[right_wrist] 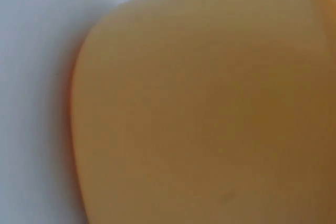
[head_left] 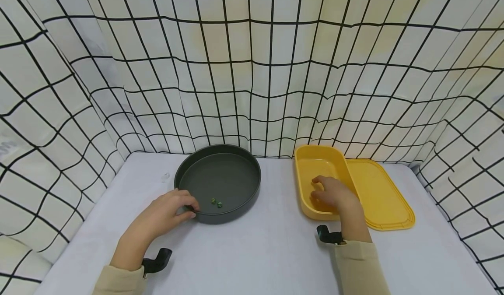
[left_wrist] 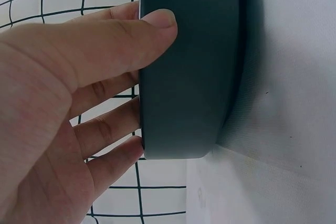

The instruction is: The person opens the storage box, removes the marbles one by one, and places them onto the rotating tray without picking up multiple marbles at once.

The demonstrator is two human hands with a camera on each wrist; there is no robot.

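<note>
My left hand [head_left: 173, 209] grips the near-left rim of a round dark grey pan [head_left: 224, 172]. In the left wrist view its thumb [left_wrist: 160, 22] presses the pan's outer wall [left_wrist: 189, 77], with the fingers over the rim on the other side. Two small green pieces [head_left: 216, 203] lie on the pan's floor near the front. My right hand [head_left: 334, 193] reaches into a yellow rectangular container [head_left: 319, 159], thumb and forefinger apart with no held thing visible between them. In the right wrist view the container's outer wall [right_wrist: 199, 103] hides that hand.
A flat yellow lid [head_left: 379, 194] lies just right of the container, partly beneath its side. Everything stands on a white-covered table [head_left: 275, 251]. White cloth with black netting [head_left: 260, 76] rises behind the table and along both sides.
</note>
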